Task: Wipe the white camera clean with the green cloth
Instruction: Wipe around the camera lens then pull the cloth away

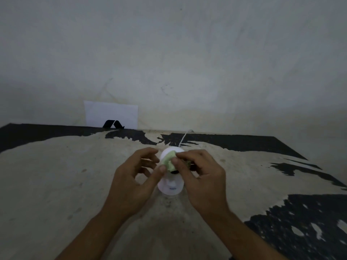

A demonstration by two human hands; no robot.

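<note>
The white camera (170, 186) stands on its round base at the middle of the worn table, its rounded head partly hidden behind my fingers. A small folded green cloth (169, 161) lies against the front of the camera head, above the dark lens. My right hand (201, 177) pinches the cloth between thumb and fingers. My left hand (135, 177) is at the camera's left side, its thumb tip touching the cloth's lower left edge and its fingers curled beside the head.
A thin white cable (184, 137) runs from the camera to the back of the table. A white sheet (112, 113) with a black folded stand (112, 124) leans at the wall, back left. The table (65, 175) has peeling black patches.
</note>
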